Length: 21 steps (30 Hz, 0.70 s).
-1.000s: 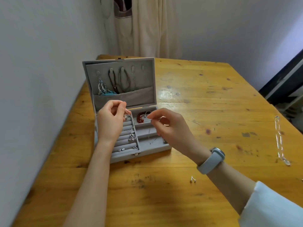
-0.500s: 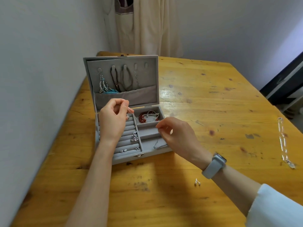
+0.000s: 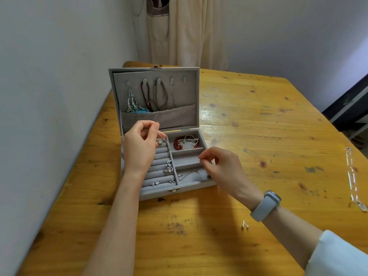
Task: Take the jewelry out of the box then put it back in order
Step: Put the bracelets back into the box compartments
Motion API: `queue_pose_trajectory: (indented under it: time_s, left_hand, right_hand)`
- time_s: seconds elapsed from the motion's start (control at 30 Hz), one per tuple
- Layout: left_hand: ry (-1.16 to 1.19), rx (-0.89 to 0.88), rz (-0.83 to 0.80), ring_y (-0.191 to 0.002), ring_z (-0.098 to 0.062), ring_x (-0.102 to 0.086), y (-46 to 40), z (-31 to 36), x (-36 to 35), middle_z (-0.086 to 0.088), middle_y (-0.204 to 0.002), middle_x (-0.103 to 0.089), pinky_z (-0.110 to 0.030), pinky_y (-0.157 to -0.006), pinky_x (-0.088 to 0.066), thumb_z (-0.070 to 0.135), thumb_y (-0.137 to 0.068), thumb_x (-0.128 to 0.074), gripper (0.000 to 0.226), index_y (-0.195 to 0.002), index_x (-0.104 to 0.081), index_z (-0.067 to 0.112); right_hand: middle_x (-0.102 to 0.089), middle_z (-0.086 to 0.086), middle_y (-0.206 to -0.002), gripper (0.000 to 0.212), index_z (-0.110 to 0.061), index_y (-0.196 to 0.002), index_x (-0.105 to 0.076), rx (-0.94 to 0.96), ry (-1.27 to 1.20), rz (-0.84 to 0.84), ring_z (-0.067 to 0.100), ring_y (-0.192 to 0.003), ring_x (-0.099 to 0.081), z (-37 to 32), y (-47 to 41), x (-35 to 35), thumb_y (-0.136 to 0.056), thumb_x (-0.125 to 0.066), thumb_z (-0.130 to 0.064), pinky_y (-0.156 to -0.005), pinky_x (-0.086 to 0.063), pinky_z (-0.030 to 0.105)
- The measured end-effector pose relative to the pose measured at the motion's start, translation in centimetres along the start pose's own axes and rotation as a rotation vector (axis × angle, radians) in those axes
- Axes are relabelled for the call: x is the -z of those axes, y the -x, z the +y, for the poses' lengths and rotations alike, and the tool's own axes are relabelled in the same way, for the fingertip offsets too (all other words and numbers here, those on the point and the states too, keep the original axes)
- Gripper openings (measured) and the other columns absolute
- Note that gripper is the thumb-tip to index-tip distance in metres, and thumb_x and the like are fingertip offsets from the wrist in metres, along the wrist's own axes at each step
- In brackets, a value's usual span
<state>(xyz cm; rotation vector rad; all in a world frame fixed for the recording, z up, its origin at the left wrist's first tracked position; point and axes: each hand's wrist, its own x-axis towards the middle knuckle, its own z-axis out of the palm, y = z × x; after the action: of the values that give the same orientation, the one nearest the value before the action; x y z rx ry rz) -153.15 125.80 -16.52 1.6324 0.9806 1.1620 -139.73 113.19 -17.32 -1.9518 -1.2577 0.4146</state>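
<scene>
- The grey jewelry box [image 3: 159, 136] stands open near the desk's [image 3: 258, 120] left edge, lid propped upright so its hooks can carry the hanging necklaces [image 3: 157, 96] and their ends drop into the lid pocket.
- The left hand [image 3: 139, 148] hovers over the ring rolls, its thumb and forefinger pinched on one end of a thin silver chain [image 3: 167, 148] — raised, I'd judge, so the chain hangs free and doesn't knot.
- The right hand [image 3: 217, 166] sits at the box's right wall, its fingers [image 3: 203, 160] pinched together as if on the chain's other end; the strand there is too fine to confirm.
- Red bead bracelets [image 3: 180, 143] fill the far-right compartment, another chain [image 3: 187, 174] the near one — the middle one looks free, probably the target.
- A pair of ear studs [image 3: 245, 226] and a clear link chain [image 3: 353, 176] lie loose toward the desk's right edge, not yet returned.
</scene>
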Motion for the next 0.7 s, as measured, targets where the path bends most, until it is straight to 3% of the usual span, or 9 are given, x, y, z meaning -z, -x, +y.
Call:
queue_pose_trajectory:
  time_s: [0.23,0.37,0.43,0.5,0.57,0.7]
  left_hand:
    - [0.004,0.005,-0.016,-0.058,0.000,-0.057,0.3,0.1,-0.2,-0.005,-0.080,-0.067,-0.009,-0.052,-0.042,0.016,-0.092,-0.052,0.008,-0.092,-0.059,0.013]
    - [0.005,0.005,-0.026,-0.056,0.002,-0.056,0.4,0.3,-0.3,-0.002,-0.077,-0.067,-0.009,-0.051,-0.042,0.016,-0.092,-0.052,0.008,-0.092,-0.058,0.012]
    - [0.003,0.003,-0.031,-0.054,0.001,-0.055,0.5,0.4,-0.3,0.000,-0.075,-0.067,-0.010,-0.051,-0.042,0.016,-0.093,-0.051,0.009,-0.092,-0.058,0.011]
    - [0.006,0.007,-0.038,-0.053,0.002,-0.055,0.5,0.5,-0.3,0.001,-0.075,-0.067,-0.009,-0.050,-0.041,0.016,-0.093,-0.051,0.009,-0.092,-0.058,0.010]
    - [0.040,0.035,-0.049,-0.053,0.001,-0.054,0.6,0.7,-0.3,0.002,-0.075,-0.067,-0.009,-0.049,-0.040,0.016,-0.092,-0.051,0.010,-0.092,-0.059,0.010]
    - [0.191,0.106,-0.073,-0.055,0.000,-0.056,1.0,1.5,-0.7,0.004,-0.071,-0.069,-0.012,-0.052,-0.044,0.016,-0.092,-0.052,0.010,-0.088,-0.060,0.011]
  right_hand:
    - [-0.057,-0.012,-0.074,0.012,-0.017,-0.092,-0.067,0.067,0.146,0.013,0.003,-0.069,-0.044,1.1,0.3,0.0,-0.084,-0.060,-0.013,-0.061,-0.033,0.017]
    - [-0.037,-0.027,-0.065,0.015,-0.019,-0.096,-0.068,0.150,0.332,0.007,0.011,-0.072,-0.042,0.7,0.7,0.5,-0.087,-0.057,-0.014,-0.055,-0.035,0.022]
    - [-0.047,-0.025,-0.065,0.014,-0.018,-0.094,-0.069,0.228,0.421,0.028,0.011,-0.070,-0.043,0.7,0.8,0.8,-0.086,-0.059,-0.013,-0.053,-0.038,0.024]
    - [-0.065,-0.010,-0.074,0.013,-0.016,-0.092,-0.069,0.291,0.447,0.054,0.011,-0.069,-0.048,1.2,0.7,0.9,-0.083,-0.062,-0.010,-0.052,-0.038,0.021]
    - [-0.066,-0.008,-0.082,0.014,-0.015,-0.095,-0.067,0.242,0.298,0.054,0.006,-0.067,-0.048,1.2,0.5,0.9,-0.085,-0.059,-0.009,-0.057,-0.035,0.012]
    - [-0.061,-0.016,-0.087,0.018,-0.019,-0.104,-0.063,-0.001,-0.214,-0.069,0.010,-0.069,-0.052,-0.4,-0.1,0.9,-0.087,-0.058,-0.018,-0.062,-0.044,0.011]
